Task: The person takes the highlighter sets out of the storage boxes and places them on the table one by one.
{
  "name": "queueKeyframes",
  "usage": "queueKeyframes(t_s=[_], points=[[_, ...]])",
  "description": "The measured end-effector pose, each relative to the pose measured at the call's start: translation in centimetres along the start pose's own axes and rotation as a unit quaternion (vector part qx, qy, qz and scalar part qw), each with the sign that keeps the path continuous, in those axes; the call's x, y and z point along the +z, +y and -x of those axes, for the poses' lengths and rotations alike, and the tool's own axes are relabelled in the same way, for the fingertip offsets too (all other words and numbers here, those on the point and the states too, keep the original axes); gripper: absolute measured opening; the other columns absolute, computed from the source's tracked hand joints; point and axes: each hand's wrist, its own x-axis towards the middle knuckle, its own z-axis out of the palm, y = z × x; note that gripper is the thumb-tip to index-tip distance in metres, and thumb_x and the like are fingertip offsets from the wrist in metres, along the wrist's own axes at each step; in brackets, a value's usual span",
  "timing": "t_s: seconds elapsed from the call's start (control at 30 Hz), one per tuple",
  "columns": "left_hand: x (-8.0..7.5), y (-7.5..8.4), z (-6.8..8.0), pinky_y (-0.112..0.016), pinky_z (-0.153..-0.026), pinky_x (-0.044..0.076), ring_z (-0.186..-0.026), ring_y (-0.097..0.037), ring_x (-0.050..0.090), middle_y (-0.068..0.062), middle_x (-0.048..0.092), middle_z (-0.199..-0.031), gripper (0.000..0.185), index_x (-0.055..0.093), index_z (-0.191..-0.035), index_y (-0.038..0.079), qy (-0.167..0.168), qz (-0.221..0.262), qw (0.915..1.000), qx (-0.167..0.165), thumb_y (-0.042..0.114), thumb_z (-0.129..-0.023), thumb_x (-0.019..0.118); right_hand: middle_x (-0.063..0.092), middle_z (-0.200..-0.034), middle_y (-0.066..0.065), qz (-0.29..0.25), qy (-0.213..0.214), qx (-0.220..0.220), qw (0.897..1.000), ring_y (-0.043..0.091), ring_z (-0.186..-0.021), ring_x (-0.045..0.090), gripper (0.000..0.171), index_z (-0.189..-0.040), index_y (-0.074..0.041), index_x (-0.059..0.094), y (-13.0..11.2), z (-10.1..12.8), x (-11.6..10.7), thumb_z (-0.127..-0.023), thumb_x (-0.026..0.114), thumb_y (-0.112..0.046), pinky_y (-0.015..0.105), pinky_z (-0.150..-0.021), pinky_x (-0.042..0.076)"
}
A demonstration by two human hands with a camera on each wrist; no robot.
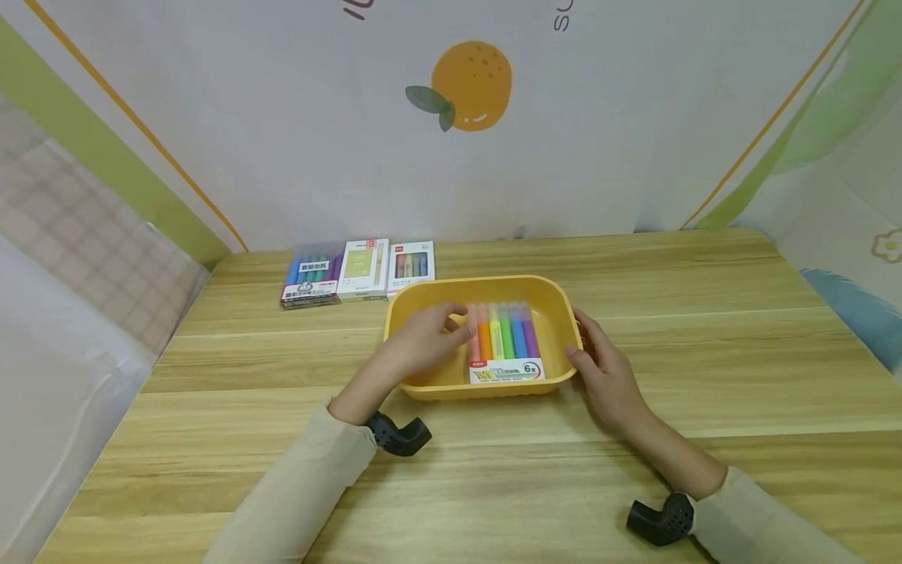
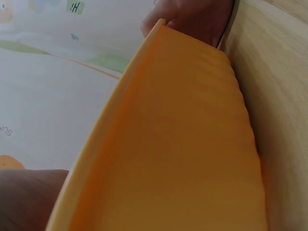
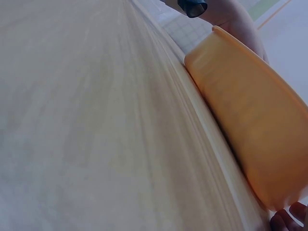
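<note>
A yellow plastic basket [image 1: 486, 392] stands on the wooden table in the head view. Inside it, toward the right, lies a clear pack of highlighters [image 1: 506, 341] in several colours with a white label. My left hand [image 1: 426, 341] reaches over the basket's left part, its fingers loosely bent at the pack's left edge; whether they touch it is hard to tell. At the right end my right hand [image 1: 606, 372] grips the basket's rim, thumb on top and fingers outside. Both wrist views show mostly the outer basket wall [image 2: 178, 125], and the right fingertips [image 3: 288, 219] appear beside it.
Behind and left of the basket, a pack of coloured pens [image 1: 312, 274], a white-and-green box [image 1: 362, 270] and a white box with coloured pens pictured [image 1: 412, 266] lie side by side. A printed white cloth [image 1: 317, 117] hangs along the table's back edge.
</note>
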Motion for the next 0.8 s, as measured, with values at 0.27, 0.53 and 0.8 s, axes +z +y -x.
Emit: queueKeyframes(t_s=[0.27, 0.53, 0.8], points=[[0.17, 0.38, 0.23, -0.047, -0.104, 0.052, -0.124, -0.03, 0.062, -0.014, 0.066, -0.133, 0.051, 0.053, -0.145, 0.012, -0.018, 0.01, 0.9998, -0.007, 0.039, -0.102, 0.057, 0.047, -0.152, 0.024, -0.006, -0.001, -0.001, 1.0, 0.04, -0.136, 0.051, 0.054, -0.159, -0.011, 0.031, 0.04, -0.03, -0.02, -0.108, 0.046, -0.017, 0.001, -0.094, 0.041], [0.14, 0.53, 0.38, -0.047, -0.106, 0.051, -0.126, -0.029, 0.061, -0.013, 0.065, -0.135, 0.053, 0.05, -0.147, 0.013, -0.043, 0.025, 0.9987, -0.01, 0.041, -0.102, 0.057, 0.047, -0.153, 0.023, 0.006, 0.002, 0.002, 1.0, 0.039, -0.138, 0.05, 0.053, -0.158, -0.01, 0.032, 0.11, -0.05, 0.01, -0.107, 0.046, -0.018, 0.0, -0.095, 0.038], [0.11, 0.6, 0.41, -0.045, -0.101, 0.052, -0.122, -0.028, 0.062, -0.013, 0.065, -0.133, 0.055, 0.049, -0.148, 0.014, -0.054, 0.056, 0.997, 0.001, 0.042, -0.102, 0.056, 0.049, -0.152, 0.022, 0.03, 0.009, -0.004, 1.0, 0.036, -0.138, 0.05, 0.05, -0.154, -0.005, 0.04, 0.24, -0.17, -0.02, -0.106, 0.047, -0.017, -0.002, -0.098, 0.034]])
